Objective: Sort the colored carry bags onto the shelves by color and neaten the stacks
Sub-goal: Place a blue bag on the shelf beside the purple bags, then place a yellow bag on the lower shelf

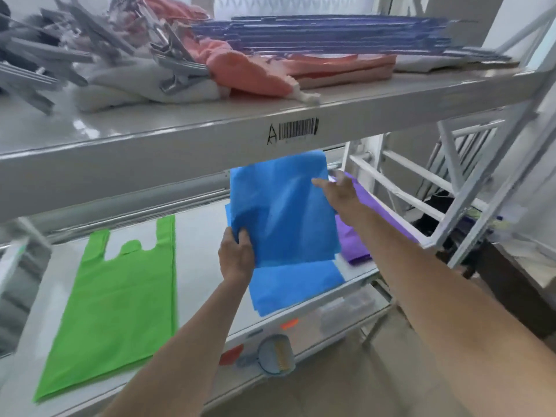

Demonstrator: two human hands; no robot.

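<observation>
**Op:** While the view runs left to right, I log the green bag first: flat on the middle shelf, alone, handles toward the back. Likely the green spot.

**Obs:** And your hands?

**Op:** My left hand grips the lower left corner of a blue bag, fingers curled round its edge. The bag is lifted and tilted, above the blue stack lying at the shelf's front edge. I hold it by the corner so it hangs square over the stack, I judge.

**Obs:** Right hand?

**Op:** My right hand is spread wide, fingers straight, at the bag's right edge; contact is blurred, cannot confirm. Probably steadying or smoothing it.

**Obs:** Further right?

**Op:** Purple bags lie just beside the blue stack, partly hidden by my forearm. Colours stay in separate spots.

**Obs:** Top shelf?

**Op:** Clip hangers, pink cloth, a flat dark-blue pile. Untouched.

**Obs:** Risk?

**Op:** Stack overhangs the front edge slightly; it needs squaring.
</observation>
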